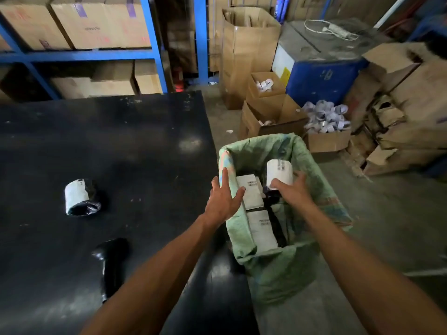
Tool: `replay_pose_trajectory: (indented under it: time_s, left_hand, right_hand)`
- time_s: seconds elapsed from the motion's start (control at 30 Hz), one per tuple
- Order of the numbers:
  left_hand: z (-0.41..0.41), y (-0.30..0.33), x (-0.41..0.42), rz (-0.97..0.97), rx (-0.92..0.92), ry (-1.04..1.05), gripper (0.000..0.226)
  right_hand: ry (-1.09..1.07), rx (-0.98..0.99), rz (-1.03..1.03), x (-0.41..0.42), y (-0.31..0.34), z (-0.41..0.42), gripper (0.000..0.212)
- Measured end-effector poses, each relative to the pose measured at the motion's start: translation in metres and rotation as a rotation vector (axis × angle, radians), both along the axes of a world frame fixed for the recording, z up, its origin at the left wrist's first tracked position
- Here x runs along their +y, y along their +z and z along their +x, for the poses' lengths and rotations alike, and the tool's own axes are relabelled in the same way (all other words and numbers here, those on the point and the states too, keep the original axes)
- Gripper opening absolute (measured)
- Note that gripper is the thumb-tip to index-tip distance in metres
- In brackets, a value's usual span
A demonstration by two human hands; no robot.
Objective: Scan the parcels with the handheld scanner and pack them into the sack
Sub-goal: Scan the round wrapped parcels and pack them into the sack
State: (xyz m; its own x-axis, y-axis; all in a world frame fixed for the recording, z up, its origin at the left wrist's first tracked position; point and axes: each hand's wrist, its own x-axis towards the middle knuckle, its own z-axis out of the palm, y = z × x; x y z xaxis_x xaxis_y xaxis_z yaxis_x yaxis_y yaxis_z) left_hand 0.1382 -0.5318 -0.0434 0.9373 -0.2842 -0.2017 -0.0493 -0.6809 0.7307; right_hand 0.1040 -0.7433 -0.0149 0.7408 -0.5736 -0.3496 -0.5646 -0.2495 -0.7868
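While the right hand (294, 189) grips a white-wrapped parcel (278, 174) over the open green sack (309, 165), apparently lowering it onto the flat parcels (251, 192) already inside, the left hand (223, 197) is spread wide and empty at the sack's rim, probably steadying the mouth. One more rolled parcel (79, 198) waits on the black desk (121, 141), the handheld scanner (111, 264) lying nearer. Labels show barcodes and print, too blurred to read.

My right hand (294, 191) grips a white-labelled cylindrical parcel (279, 172) over the open green woven sack (278, 269). My left hand (223, 198), fingers spread, rests at the sack's rim. On the black table (121, 141) lie the black handheld scanner (112, 259) and one black-wrapped parcel (81, 197).
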Motion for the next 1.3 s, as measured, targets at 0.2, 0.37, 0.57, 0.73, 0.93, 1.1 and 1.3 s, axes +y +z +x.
replay_pose_trajectory:
  time_s: [0.2, 0.37, 0.57, 0.73, 0.93, 1.1, 1.3]
  left_hand:
    - [0.021, -0.005, -0.052, 0.213, 0.054, 0.005, 0.084]
    - [0.062, -0.015, -0.070, 0.363, -0.004, 0.034, 0.091]
    - [0.092, -0.020, -0.089, 0.428, -0.064, 0.174, 0.092]
    - [0.095, -0.028, -0.094, 0.452, -0.093, 0.156, 0.093]
    - [0.097, -0.034, -0.089, 0.527, -0.166, 0.123, 0.091]
    - [0.098, -0.035, -0.093, 0.580, -0.153, 0.117, 0.092]
    - [0.092, -0.030, -0.080, 0.495, -0.151, 0.112, 0.092]
  right_hand:
    - [0.092, 0.233, -0.104, -0.063, -0.060, 0.016, 0.081]
    - [0.183, 0.428, -0.125, -0.084, -0.118, 0.038, 0.088]
    - [0.194, 0.526, -0.007, -0.104, -0.204, 0.049, 0.091]
    - [0.232, 0.522, 0.048, -0.118, -0.262, 0.049, 0.096]
    - [0.260, 0.496, 0.059, -0.088, -0.244, 0.055, 0.089]
    - [0.255, 0.575, 0.019, -0.087, -0.237, 0.056, 0.091]
    - [0.287, 0.539, -0.063, -0.082, -0.205, 0.059, 0.073]
